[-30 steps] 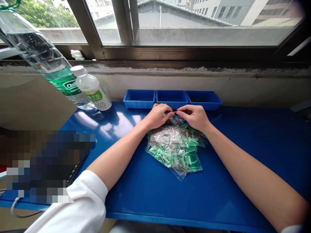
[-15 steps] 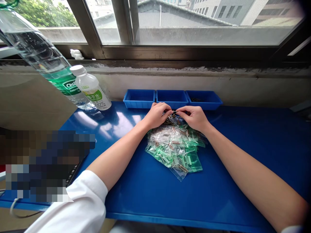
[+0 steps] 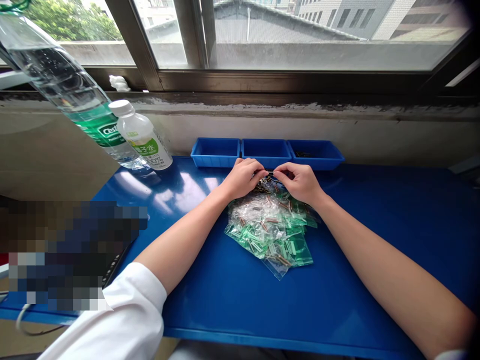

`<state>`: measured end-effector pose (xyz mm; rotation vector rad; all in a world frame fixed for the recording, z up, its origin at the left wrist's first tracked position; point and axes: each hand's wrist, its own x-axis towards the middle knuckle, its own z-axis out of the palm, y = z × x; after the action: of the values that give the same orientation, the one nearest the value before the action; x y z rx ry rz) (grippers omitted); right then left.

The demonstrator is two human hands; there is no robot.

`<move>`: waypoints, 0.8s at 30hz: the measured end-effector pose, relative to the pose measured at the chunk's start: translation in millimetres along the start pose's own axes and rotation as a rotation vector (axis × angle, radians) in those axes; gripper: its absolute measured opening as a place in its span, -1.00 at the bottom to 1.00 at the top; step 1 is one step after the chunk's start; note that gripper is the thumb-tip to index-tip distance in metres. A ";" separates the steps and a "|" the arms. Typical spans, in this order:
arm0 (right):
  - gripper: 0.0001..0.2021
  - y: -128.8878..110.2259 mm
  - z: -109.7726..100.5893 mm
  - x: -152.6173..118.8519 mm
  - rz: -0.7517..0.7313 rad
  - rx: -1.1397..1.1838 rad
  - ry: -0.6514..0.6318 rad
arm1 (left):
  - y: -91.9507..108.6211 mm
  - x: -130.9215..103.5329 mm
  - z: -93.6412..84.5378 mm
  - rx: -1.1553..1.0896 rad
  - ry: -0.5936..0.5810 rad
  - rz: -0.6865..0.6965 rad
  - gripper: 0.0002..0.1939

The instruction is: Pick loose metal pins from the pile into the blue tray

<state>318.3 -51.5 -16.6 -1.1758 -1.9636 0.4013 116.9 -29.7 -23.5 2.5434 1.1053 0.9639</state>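
Note:
My left hand [image 3: 244, 177] and my right hand [image 3: 300, 182] meet over the far side of the heap, both in a pinch. Between their fingertips runs a small thin metal piece [image 3: 270, 173], one end in each hand; its exact kind is too small to make out. Right below the hands lie loose dark and brassy metal parts [image 3: 262, 188], partly covered by my fingers. Towards me spreads a heap of clear and green plastic bags [image 3: 255, 235], with copper-coloured and pale slim pieces in or on them.
Three blue bins [image 3: 265, 159] stand in a row against the wall; the right one [image 3: 320, 161] holds some dark small parts. At the left are a large water bottle [image 3: 80, 100] and a smaller white-capped bottle [image 3: 144, 142] on the blue table [image 3: 210, 300]. A blurred-out object [image 3: 82, 250] lies farther left.
My right fingertips have shifted very slightly to the right, and a bit more of the thin piece shows between the hands. The bags and bins stay put.

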 end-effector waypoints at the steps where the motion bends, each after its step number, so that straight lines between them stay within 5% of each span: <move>1: -0.80 0.0 0.1 -0.1 -0.008 -0.008 -0.003 | -0.2 0.1 0.2 -0.006 0.007 -0.003 -0.81; 9: -0.80 5.3 0.5 0.7 0.032 -0.046 0.018 | -1.1 -1.9 0.2 -0.002 -0.007 -0.056 -0.87; 16: -0.77 32.4 -6.2 5.3 0.200 -0.081 0.335 | -9.0 -5.2 -0.6 0.021 -0.061 -0.106 -0.68; 24: -0.76 53.5 -18.8 9.9 0.313 -0.183 0.551 | -12.9 -5.8 2.1 0.040 -0.122 -0.120 -0.64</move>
<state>362.0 -17.7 -33.0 -1.5271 -1.3637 0.0381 107.8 -24.7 -33.4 2.4958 1.2368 0.7538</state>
